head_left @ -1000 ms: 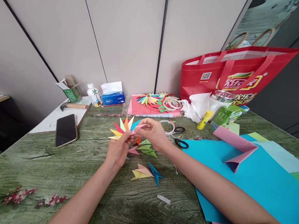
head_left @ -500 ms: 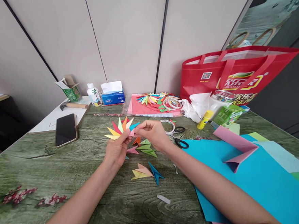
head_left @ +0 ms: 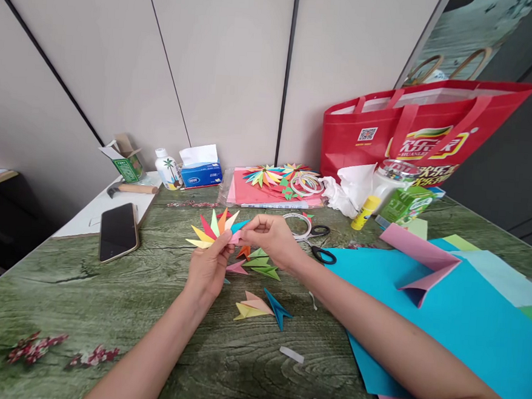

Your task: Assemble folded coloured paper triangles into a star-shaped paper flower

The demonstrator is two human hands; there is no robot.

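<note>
The left hand (head_left: 207, 269) pinches the paper fan (head_left: 215, 225) between thumb and fingers, holding it up just above the table (head_left: 162, 314). The right hand (head_left: 275, 239) has its fingertips bunched at the fan's right edge, gripping there beside a pink piece (head_left: 236, 238); how much paper they have hold of I can't tell. A second ago that pink tip jutted well out to the right; now only a short bit shows by the left thumb, and the whole fan has shifted slightly left. To my eye the piece sits closer in with the others, though whether it is fixed I can't say. Over the last half second, both hands have hardly stirred.

Below the hands lie loose green pieces (head_left: 261, 262), and nearer the person a blue piece (head_left: 277, 310). Scissors (head_left: 333, 258) rest past the right wrist, close to a large blue sheet (head_left: 433, 339). Further back stands a glue stick (head_left: 365, 213).
</note>
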